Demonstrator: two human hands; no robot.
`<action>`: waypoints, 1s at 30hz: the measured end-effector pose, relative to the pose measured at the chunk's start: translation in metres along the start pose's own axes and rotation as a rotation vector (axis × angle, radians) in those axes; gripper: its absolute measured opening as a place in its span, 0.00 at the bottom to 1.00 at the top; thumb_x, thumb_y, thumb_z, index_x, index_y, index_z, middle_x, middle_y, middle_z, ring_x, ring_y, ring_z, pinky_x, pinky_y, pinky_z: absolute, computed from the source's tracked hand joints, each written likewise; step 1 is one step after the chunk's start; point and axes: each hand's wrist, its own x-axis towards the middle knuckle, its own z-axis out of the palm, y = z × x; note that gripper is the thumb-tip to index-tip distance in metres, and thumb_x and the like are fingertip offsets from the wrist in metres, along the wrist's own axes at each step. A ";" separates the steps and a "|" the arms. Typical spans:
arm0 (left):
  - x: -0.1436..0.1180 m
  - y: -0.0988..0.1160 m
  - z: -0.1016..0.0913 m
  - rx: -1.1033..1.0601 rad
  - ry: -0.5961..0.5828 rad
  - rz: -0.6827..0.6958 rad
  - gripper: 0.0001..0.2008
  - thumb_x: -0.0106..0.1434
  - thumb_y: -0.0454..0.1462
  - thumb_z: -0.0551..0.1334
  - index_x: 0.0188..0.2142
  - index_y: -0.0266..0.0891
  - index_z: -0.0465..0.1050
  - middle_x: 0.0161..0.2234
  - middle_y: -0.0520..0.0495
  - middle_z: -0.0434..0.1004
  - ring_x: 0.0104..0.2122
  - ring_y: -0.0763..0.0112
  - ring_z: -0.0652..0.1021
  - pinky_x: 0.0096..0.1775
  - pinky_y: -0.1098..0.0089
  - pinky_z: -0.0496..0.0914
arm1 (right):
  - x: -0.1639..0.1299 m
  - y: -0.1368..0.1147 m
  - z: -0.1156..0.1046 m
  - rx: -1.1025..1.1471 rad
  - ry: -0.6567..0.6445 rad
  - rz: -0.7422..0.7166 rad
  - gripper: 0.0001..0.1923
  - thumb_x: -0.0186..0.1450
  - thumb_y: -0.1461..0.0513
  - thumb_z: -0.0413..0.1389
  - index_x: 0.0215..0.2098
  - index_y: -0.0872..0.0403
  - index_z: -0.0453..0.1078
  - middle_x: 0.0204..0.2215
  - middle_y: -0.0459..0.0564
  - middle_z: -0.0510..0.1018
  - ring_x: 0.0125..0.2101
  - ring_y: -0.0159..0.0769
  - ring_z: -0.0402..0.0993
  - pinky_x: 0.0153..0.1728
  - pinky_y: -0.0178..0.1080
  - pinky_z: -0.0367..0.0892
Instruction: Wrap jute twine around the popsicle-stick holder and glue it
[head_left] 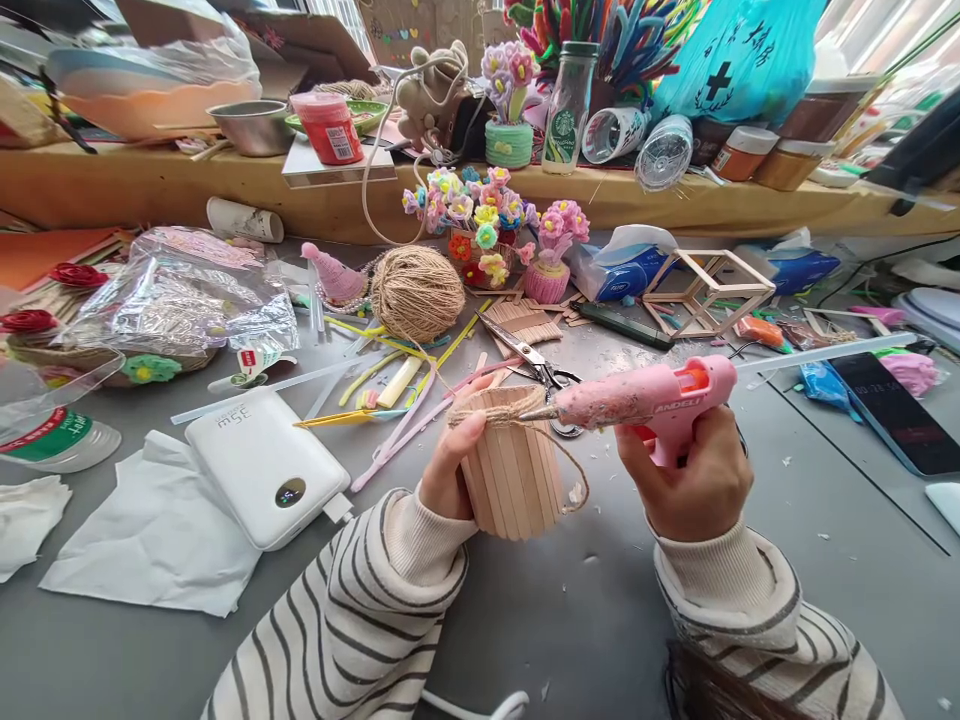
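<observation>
Matte grey tabletop (pixel 600 620), flecked with pale scraps, fills the lower part of the head view; behind it runs a tan ledge (pixel 622 205) bearing a clear glass bottle (pixel 570 115) with a dark cap and a thin, crinkled teal plastic bag (pixel 739 70).

Centre front, between the two hands, is a wooden cup (pixel 517 485), round in form, its wall made of flat pale sticks set upright side by side. Coarse brown twine (pixel 502 405) wraps its rim; one loose end curves down the right side. Left hand (pixel 454 460) pinches the cup near the rim, thumb pressed on the near face. Whether the base meets the tabletop cannot be determined.

Right hand (pixel 697 480) is wrapped around the handle of a pink plastic glue gun (pixel 637 392), its barrel crusted with residue. The tapered nozzle lies at the twine; contact cannot be confirmed.

Just behind the cup lie metal scissors (pixel 536 365), blades narrow and pointed. Further back sits a rough, rounded twine ball (pixel 418 293). At left, a smooth white power bank (pixel 262 465) overlaps creased white paper (pixel 150 540).
</observation>
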 end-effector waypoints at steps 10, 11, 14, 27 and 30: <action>0.001 0.000 -0.001 -0.025 0.014 -0.037 0.27 0.48 0.47 0.62 0.47 0.41 0.68 0.51 0.42 0.69 0.47 0.49 0.71 0.43 0.54 0.67 | 0.001 0.008 0.000 -0.081 0.045 -0.113 0.15 0.55 0.54 0.57 0.35 0.55 0.64 0.19 0.45 0.68 0.16 0.31 0.64 0.14 0.35 0.58; 0.001 0.000 -0.001 -0.024 0.005 -0.036 0.26 0.48 0.47 0.62 0.47 0.41 0.68 0.50 0.42 0.70 0.47 0.49 0.71 0.43 0.54 0.67 | 0.000 0.009 0.000 -0.091 0.041 -0.105 0.15 0.55 0.53 0.56 0.35 0.54 0.64 0.18 0.45 0.68 0.16 0.31 0.64 0.14 0.35 0.58; 0.000 0.000 -0.001 -0.019 0.001 -0.040 0.27 0.49 0.47 0.61 0.48 0.42 0.67 0.49 0.41 0.70 0.46 0.49 0.72 0.43 0.53 0.66 | 0.000 0.008 0.000 -0.096 0.037 -0.089 0.14 0.55 0.53 0.56 0.34 0.53 0.63 0.18 0.44 0.67 0.16 0.31 0.63 0.14 0.35 0.58; 0.001 -0.001 -0.001 -0.026 0.008 -0.023 0.26 0.49 0.47 0.61 0.47 0.41 0.68 0.55 0.42 0.64 0.52 0.45 0.67 0.45 0.52 0.66 | -0.002 0.003 -0.001 -0.033 0.038 -0.045 0.12 0.57 0.53 0.56 0.31 0.53 0.61 0.18 0.43 0.63 0.17 0.32 0.62 0.17 0.36 0.60; 0.001 -0.001 -0.001 -0.031 0.015 -0.031 0.26 0.49 0.47 0.61 0.48 0.41 0.67 0.53 0.41 0.67 0.50 0.46 0.68 0.45 0.52 0.66 | -0.003 0.001 -0.001 -0.034 0.024 0.005 0.13 0.57 0.53 0.55 0.31 0.53 0.61 0.19 0.44 0.63 0.18 0.33 0.62 0.19 0.37 0.60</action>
